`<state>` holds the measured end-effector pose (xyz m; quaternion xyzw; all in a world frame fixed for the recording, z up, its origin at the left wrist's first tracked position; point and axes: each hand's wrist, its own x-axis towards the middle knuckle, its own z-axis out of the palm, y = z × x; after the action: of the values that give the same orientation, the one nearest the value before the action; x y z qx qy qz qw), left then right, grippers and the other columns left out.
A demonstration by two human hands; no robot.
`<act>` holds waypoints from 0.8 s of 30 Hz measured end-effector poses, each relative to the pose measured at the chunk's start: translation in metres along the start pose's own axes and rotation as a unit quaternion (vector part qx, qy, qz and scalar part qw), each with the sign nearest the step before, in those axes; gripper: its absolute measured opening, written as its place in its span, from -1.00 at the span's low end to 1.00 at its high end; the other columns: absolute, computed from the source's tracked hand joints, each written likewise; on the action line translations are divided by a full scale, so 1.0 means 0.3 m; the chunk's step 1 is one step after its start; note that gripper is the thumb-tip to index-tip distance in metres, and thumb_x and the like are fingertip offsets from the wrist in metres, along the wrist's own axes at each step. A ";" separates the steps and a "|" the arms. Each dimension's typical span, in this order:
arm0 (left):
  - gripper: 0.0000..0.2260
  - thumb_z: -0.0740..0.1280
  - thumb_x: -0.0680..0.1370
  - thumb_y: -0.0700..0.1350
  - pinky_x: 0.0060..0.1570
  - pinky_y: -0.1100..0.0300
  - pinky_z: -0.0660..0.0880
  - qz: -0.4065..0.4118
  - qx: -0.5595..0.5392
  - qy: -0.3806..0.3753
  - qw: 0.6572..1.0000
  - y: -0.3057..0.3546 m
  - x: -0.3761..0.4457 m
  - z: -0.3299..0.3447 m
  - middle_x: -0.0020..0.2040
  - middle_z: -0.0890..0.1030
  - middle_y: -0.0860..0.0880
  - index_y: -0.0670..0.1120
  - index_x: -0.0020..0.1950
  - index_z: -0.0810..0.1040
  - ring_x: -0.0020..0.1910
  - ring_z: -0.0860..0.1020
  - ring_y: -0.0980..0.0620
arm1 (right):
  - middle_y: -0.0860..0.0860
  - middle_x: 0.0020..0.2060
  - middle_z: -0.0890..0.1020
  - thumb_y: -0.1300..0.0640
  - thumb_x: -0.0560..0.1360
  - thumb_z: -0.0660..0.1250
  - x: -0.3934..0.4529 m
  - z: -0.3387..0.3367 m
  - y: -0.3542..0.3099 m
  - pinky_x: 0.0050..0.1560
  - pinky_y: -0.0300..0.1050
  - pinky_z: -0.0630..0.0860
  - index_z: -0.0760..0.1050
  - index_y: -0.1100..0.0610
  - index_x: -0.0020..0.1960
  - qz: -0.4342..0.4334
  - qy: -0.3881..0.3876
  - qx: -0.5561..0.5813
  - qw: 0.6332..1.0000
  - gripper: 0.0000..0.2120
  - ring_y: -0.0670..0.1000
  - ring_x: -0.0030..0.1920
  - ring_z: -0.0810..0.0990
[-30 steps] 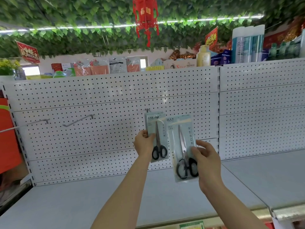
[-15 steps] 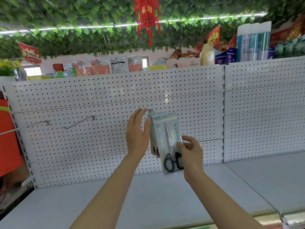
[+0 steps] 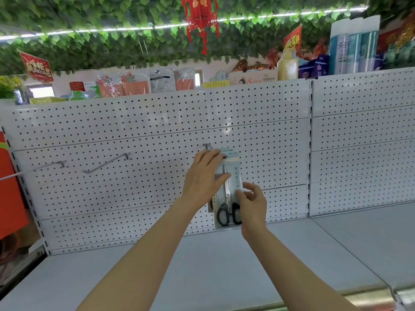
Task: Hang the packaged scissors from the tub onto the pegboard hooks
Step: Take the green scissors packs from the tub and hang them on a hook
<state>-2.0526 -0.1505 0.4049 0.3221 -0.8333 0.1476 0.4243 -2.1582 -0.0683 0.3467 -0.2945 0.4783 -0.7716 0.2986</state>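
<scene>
A packaged pair of black-handled scissors (image 3: 229, 194) is held upright against the white pegboard (image 3: 157, 131), its top edge at a hook (image 3: 207, 145). Another pack hangs just behind it, mostly hidden. My left hand (image 3: 205, 173) grips the pack's upper left part near the hook, thumb across the front. My right hand (image 3: 252, 204) pinches the pack's lower right edge beside the scissor handles. The tub is out of view.
Two bare metal hooks (image 3: 105, 163) (image 3: 33, 169) stick out of the pegboard to the left. A grey shelf (image 3: 202, 265) runs below, a second pegboard bay (image 3: 363, 142) stands to the right. Goods line the top ledge under hanging leaves.
My right hand brought the pack left and up in front of the hanging one. My left hand let go of the hung pack, opened, then closed on the new pack's top.
</scene>
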 end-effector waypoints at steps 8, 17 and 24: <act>-0.47 0.37 0.51 0.13 0.35 0.12 0.35 -0.003 0.023 -0.030 0.999 -0.069 0.062 0.049 0.40 0.44 0.03 -0.06 0.42 0.43 0.42 0.28 0.01 | 0.11 -0.15 0.64 0.26 0.52 0.28 0.127 0.065 0.042 -0.30 -0.16 0.51 0.47 0.07 0.05 -0.021 -0.003 -0.063 0.998 -0.85 0.00 -0.27 0.59; -0.46 0.32 0.55 0.14 0.44 0.08 0.23 -0.004 0.014 -0.051 0.999 -0.104 0.066 0.064 0.51 0.30 0.05 -0.02 0.48 0.34 0.51 0.17 0.04 | 0.00 -0.06 0.63 0.15 0.54 0.30 0.177 0.072 0.077 -0.22 -0.18 0.55 0.50 0.08 0.13 -0.072 0.004 -0.192 0.979 -0.84 0.01 -0.10 0.61; -0.36 0.29 0.54 0.19 0.50 0.01 0.07 0.005 0.021 -0.087 0.996 -0.067 0.012 -0.007 0.58 0.15 0.01 -0.01 0.54 0.22 0.56 0.05 0.02 | 0.04 0.27 0.53 0.12 0.53 0.33 0.103 -0.055 -0.015 0.28 0.04 0.40 0.42 0.13 0.37 -0.246 0.021 -0.420 0.873 -0.58 0.06 0.27 0.47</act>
<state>-2.0395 -0.1659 0.4086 0.3381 -0.8657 0.1383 0.3423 -2.1914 -0.0803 0.3500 -0.4840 0.6759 -0.5523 -0.0626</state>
